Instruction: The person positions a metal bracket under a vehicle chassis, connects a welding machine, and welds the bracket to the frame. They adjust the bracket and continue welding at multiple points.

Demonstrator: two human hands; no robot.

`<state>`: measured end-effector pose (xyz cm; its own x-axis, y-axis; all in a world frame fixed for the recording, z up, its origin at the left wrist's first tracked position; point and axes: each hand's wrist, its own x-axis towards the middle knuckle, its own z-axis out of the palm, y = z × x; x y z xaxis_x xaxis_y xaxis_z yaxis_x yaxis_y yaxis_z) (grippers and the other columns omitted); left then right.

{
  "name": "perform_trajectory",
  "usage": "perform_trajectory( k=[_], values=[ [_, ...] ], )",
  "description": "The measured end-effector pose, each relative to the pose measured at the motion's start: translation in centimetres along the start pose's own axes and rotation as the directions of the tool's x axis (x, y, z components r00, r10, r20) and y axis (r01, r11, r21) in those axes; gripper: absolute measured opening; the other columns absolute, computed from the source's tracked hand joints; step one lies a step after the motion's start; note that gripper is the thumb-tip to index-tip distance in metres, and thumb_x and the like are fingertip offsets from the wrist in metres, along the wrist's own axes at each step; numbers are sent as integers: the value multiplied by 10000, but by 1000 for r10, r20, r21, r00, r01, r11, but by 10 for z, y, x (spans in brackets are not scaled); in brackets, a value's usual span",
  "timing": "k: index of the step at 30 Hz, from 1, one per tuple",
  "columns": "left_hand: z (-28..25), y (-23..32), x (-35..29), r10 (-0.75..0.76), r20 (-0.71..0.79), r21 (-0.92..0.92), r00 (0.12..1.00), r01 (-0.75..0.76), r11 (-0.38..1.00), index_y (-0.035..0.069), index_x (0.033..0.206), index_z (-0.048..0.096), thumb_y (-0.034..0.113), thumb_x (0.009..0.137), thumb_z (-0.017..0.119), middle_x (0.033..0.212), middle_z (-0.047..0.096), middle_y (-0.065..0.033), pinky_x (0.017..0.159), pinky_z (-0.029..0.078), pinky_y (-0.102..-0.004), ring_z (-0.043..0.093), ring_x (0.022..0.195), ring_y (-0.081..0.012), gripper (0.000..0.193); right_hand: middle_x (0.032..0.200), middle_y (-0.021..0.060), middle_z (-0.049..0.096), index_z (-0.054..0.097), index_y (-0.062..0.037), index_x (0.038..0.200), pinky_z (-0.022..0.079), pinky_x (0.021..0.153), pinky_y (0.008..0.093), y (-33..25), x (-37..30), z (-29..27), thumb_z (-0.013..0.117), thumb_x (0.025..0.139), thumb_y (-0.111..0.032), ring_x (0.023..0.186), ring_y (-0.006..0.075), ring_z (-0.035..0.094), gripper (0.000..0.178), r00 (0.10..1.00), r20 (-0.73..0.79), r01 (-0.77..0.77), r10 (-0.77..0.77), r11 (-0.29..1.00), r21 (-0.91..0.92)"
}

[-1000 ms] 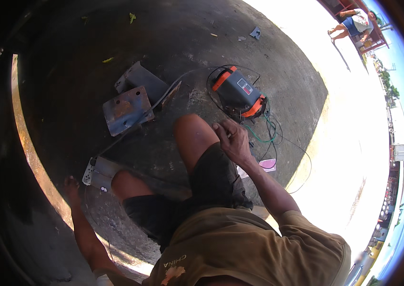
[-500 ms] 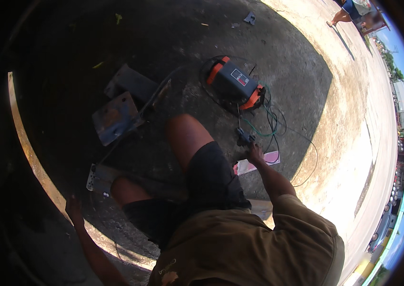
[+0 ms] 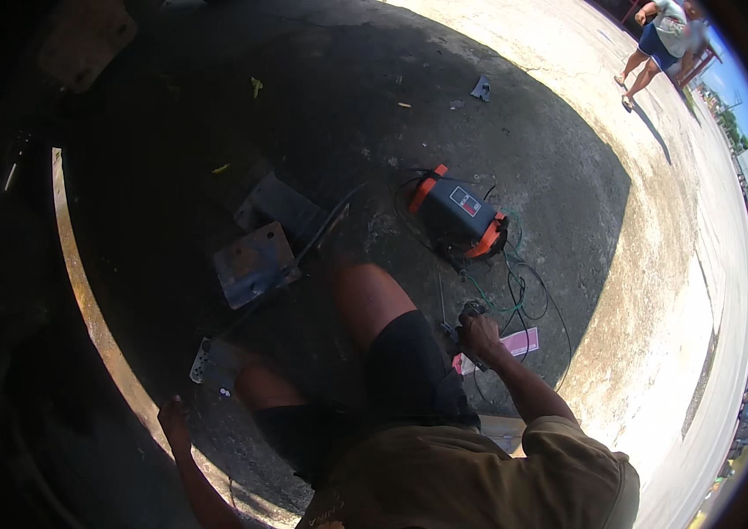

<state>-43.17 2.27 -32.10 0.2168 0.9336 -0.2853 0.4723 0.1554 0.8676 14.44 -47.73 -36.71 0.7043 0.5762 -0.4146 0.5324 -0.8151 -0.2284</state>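
My right hand (image 3: 482,335) is closed around a dark welding electrode holder (image 3: 451,332), low over the concrete beside my right knee. A thin rod (image 3: 442,295) rises from the holder's jaw. Out at the left, my left hand (image 3: 175,413) is held with its fingers curled, next to a long pale strip (image 3: 83,278); shadow hides what it holds, if anything. Ahead of my right hand lies a black-and-orange welding machine (image 3: 458,212), its dark and green cables (image 3: 519,286) looping towards the holder. A pink-and-white packet (image 3: 520,342) lies under my right wrist.
Bent steel plates (image 3: 255,264) lie ahead of my knees, and a perforated metal piece (image 3: 200,361) is by my left knee. A small grey scrap (image 3: 481,89) lies farther off. Another person (image 3: 656,48) stands on the sunlit pavement at the far right.
My right hand has drawn back slightly towards me with the electrode holder, which has turned. The view has shifted, so the floor things sit lower and farther right. More of the other person shows.
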Motion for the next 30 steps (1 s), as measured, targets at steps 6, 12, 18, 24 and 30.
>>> perform_trajectory(
  k=[6, 12, 18, 24, 30],
  values=[
    [5, -5, 15, 84, 11, -153, 996, -81, 985, 101, 1131, 696, 272, 944, 745, 929, 676, 16, 727, 517, -282, 642, 811, -95, 257, 1397, 205, 564, 339, -195, 1595, 472, 989, 550, -27, 104, -50, 772, 872, -284, 1271, 396, 567, 847, 957, -280, 17, -73, 980, -197],
    [30, 17, -3, 64, -73, -42, 995, -67, 997, 12, 1198, 691, 228, 958, 721, 961, 689, -28, 740, 530, -308, 645, 824, -137, 324, 1229, 218, 692, 498, -132, 1461, 556, 929, 549, 16, 165, -10, 706, 840, -154, 1140, 444, 678, 655, 994, 24, -109, 110, 993, -51],
    [10, 10, -28, 59, -85, -59, 995, -65, 996, -21, 1221, 687, 225, 971, 706, 962, 703, -66, 734, 532, -299, 647, 811, -146, 351, 1153, 225, 731, 669, -48, 1244, 562, 908, 491, -36, 108, -94, 772, 805, -235, 1100, 398, 703, 488, 998, 51, 33, -34, 999, 26],
    [9, 21, -20, 87, -85, -53, 993, -92, 994, -24, 1230, 689, 238, 978, 701, 958, 703, -61, 734, 526, -297, 646, 797, -136, 364, 867, 131, 736, 707, -14, 1049, 527, 772, 400, -68, 49, -228, 860, 778, -342, 852, 248, 717, 452, 898, -439, 245, 19, 808, 535],
    [14, 56, -25, 137, -70, -82, 988, -142, 986, 7, 1227, 696, 280, 975, 726, 927, 682, -19, 735, 504, -280, 611, 777, -110, 373, 710, -31, 490, 647, -41, 882, 367, 617, 312, -70, 38, -396, 803, 867, -501, 663, 111, 428, 486, 509, -827, 469, 239, 728, 499]
  ],
)
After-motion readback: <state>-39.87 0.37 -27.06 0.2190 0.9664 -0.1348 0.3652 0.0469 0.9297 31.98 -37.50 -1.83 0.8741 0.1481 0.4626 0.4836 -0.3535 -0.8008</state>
